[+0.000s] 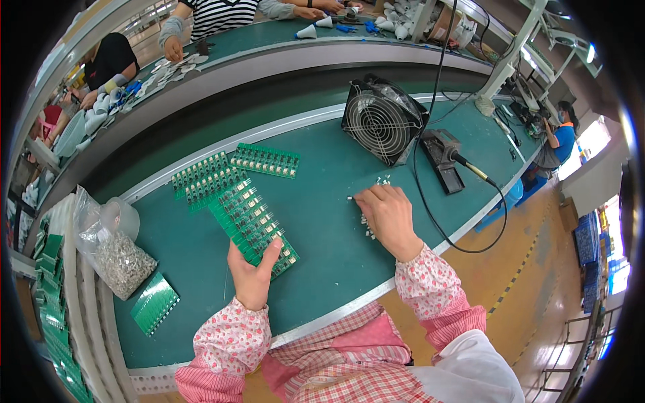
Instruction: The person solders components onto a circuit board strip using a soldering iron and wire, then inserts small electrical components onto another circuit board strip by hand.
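My left hand (253, 272) grips a long green circuit board panel (250, 218) by its near end, thumb on top. White connectors and dark parts stand in rows along the panel. To the right, my right hand (388, 216) is closed, its fingertips pinching a small white connector (350, 198) above the green mat. Loose white connectors (369, 228) lie beside and partly under that hand. Beyond the held panel lie further populated panels (265, 160), one of them partly covered by it.
A metal-grilled fan (383, 124) stands at the back, beside a soldering iron (474, 168) in its holder with a looping black cable. A clear bag of small parts (117, 262) and a bare-looking board (155, 303) lie left. Co-workers sit across a second bench (269, 43).
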Tool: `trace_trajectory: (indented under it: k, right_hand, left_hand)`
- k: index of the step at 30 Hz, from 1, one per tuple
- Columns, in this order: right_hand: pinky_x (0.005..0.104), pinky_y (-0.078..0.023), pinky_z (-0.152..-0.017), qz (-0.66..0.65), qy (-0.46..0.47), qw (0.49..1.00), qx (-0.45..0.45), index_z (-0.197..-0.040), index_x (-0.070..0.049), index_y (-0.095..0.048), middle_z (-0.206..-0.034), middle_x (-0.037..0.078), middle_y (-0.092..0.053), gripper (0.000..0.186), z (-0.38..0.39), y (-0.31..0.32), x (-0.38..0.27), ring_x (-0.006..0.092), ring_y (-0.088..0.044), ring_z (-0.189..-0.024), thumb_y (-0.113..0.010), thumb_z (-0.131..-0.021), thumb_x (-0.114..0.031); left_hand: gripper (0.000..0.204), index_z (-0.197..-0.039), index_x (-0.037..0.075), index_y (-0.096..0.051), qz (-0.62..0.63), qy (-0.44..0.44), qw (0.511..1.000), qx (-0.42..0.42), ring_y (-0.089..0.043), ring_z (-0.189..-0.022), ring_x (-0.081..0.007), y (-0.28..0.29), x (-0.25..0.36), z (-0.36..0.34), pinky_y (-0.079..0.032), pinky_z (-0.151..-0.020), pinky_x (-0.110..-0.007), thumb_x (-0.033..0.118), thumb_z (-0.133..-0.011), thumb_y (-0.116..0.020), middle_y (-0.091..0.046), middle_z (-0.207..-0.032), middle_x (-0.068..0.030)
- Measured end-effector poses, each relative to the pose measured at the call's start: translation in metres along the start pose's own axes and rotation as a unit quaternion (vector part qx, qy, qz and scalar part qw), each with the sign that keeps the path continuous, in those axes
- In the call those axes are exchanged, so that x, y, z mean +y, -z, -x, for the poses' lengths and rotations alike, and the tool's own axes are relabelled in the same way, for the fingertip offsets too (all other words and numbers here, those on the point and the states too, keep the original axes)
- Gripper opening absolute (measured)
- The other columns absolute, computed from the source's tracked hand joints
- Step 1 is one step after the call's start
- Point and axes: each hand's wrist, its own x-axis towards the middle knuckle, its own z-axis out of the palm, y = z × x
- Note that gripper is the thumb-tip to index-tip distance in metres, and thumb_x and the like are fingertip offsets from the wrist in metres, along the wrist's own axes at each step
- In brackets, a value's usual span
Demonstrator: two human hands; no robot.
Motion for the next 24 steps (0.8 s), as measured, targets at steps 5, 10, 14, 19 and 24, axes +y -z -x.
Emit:
trace_trajectory:
  k: [5,10,14,19,24]
  right_hand:
    - [0.0389,-0.046,-0.074,-0.056,-0.002,0.998,0.031,-0.094,-0.009,-0.072,-0.087,0.004,-0.065,0.013,-0.004,0.009,-0.009,0.0258,-0.06,-0.084,-0.074,-0.081,-0.01]
    - [0.0397,-0.045,-0.074,-0.03,0.021,0.999,0.011,-0.096,-0.008,-0.069,-0.089,0.005,-0.064,0.017,-0.018,0.001,-0.015,0.0269,-0.059,-0.086,-0.076,-0.081,-0.011]
    - [0.0358,-0.05,-0.074,-0.077,-0.01,0.997,0.02,-0.098,-0.005,-0.067,-0.089,0.008,-0.068,0.015,-0.023,0.005,-0.032,0.0254,-0.065,-0.082,-0.074,-0.085,-0.007]
    - [0.0275,-0.056,-0.075,-0.443,-0.147,0.883,-0.055,-0.099,0.0,-0.065,-0.095,0.011,-0.074,0.014,-0.024,0.016,-0.061,0.0176,-0.072,-0.083,-0.073,-0.09,-0.006]
    - [0.0267,-0.055,-0.079,-0.643,-0.221,0.708,-0.192,-0.104,0.002,-0.065,-0.101,0.009,-0.073,0.017,-0.027,0.005,-0.083,0.0153,-0.07,-0.091,-0.072,-0.093,-0.009]
  left_hand:
    - [0.036,-0.119,0.002,-0.056,0.008,0.006,1.0,0.001,-0.064,-0.091,-0.0111,0.0,0.001,-0.001,-0.052,-0.081,-0.028,0.004,-0.088,-0.074,-0.066,-0.105,-0.0035]
    - [0.034,-0.118,0.002,-0.057,0.013,0.007,1.0,-0.007,-0.064,-0.09,-0.011,0.0,0.002,0.0,-0.052,-0.08,-0.027,0.003,-0.088,-0.073,-0.067,-0.104,-0.0036]
    - [0.033,-0.118,0.002,-0.057,0.027,0.005,1.0,-0.01,-0.065,-0.09,-0.0111,0.003,0.002,0.0,-0.054,-0.08,-0.027,0.002,-0.088,-0.073,-0.068,-0.104,-0.0042]
    - [0.033,-0.118,0.001,-0.057,0.029,0.005,0.999,-0.016,-0.065,-0.09,-0.0111,0.002,0.001,-0.001,-0.054,-0.08,-0.027,0.003,-0.089,-0.074,-0.068,-0.104,-0.0046]
    - [0.032,-0.117,0.001,-0.057,0.011,0.003,1.0,-0.009,-0.065,-0.09,-0.0112,0.005,0.001,-0.002,-0.054,-0.079,-0.028,0.004,-0.089,-0.073,-0.068,-0.103,-0.0046]
